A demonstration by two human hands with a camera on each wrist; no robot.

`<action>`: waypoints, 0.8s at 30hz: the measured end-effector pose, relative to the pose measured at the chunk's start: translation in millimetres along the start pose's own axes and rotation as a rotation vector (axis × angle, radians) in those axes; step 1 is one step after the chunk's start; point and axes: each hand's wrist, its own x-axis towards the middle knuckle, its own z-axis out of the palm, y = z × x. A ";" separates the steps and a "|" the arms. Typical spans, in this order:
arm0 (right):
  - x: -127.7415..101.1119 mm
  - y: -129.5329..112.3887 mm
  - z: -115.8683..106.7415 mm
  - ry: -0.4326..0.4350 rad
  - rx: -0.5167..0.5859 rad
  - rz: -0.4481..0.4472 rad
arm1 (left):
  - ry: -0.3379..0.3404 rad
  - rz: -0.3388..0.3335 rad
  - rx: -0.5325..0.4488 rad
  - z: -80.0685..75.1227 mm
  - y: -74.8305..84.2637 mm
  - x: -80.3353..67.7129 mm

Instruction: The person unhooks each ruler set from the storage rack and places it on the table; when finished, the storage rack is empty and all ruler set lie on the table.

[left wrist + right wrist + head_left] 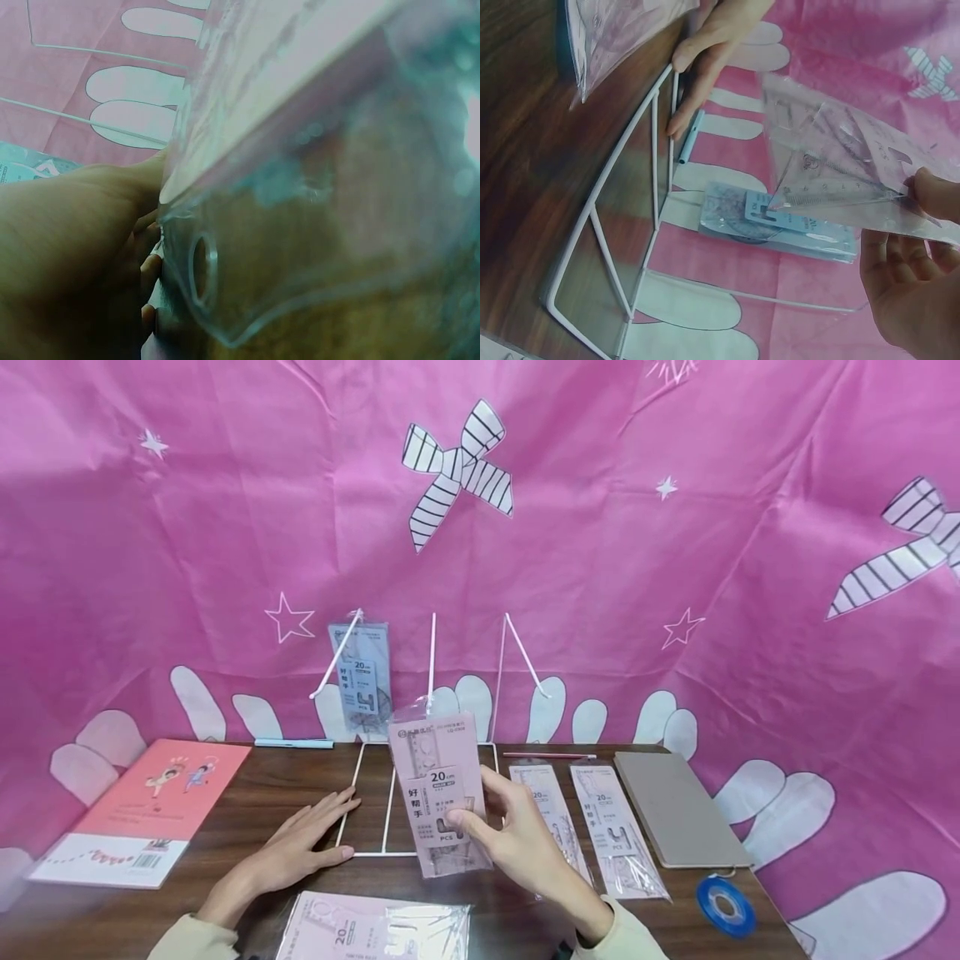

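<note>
My right hand (491, 817) pinches a pink 20 cm ruler set pack (438, 789) and holds it upright over the base of a white wire rack (372, 853). In the right wrist view the same pack (840, 180) is held by the thumb and fingers (930, 191). My left hand (311, 839) lies flat on the wooden table, with its fingertips (681, 60) touching the rack's left base wire (626, 161). A blue ruler set pack (362, 677) hangs on the rack's left peg, also seen as the blue pack (780, 221).
Another pink pack (375, 931) lies at the table's front edge and fills the left wrist view (300, 187). Two more pink packs (615, 831) lie to the right beside a grey notebook (678, 806) and a blue tape roll (723, 906). A pink book (150, 802) and a blue pen (292, 743) lie to the left.
</note>
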 end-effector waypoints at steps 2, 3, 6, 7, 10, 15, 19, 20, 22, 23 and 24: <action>-2.8 -2.6 0.5 -0.006 0.006 0.002 | -0.019 -0.035 -0.008 0.8 -2.0 0.1; -3.7 -4.4 0.7 -0.005 0.005 0.003 | -0.025 -0.044 -0.009 0.8 -2.4 0.4; -7.0 -10.3 -0.5 -0.009 0.002 0.004 | -0.036 -0.043 -0.009 -4.9 8.5 0.9; -8.6 -12.6 -1.8 -0.012 0.001 0.010 | -0.031 -0.033 -0.008 -6.0 10.7 1.0; -14.7 -18.1 -9.6 -0.030 -0.025 0.013 | -0.009 0.020 0.006 -7.2 12.9 0.8; -28.0 -15.5 -31.7 -0.044 -0.130 -0.002 | 0.021 0.063 0.005 0.7 -5.3 -1.1; -41.4 -5.8 -53.4 -0.057 -0.212 0.016 | 0.003 0.036 -0.023 0.6 -7.5 -1.2; -45.3 -3.8 -58.8 -0.064 -0.232 0.030 | -0.010 0.021 -0.023 0.6 -8.4 -1.1; -52.3 0.3 -69.1 -0.083 -0.269 0.044 | -0.014 0.016 -0.026 -0.2 -8.1 -0.6; -56.0 2.0 -73.8 -0.096 -0.284 0.047 | -0.016 0.015 -0.026 -0.4 -8.0 0.1; -59.7 3.4 -78.3 -0.110 -0.300 0.049 | -0.017 0.017 -0.025 -0.7 -7.6 0.8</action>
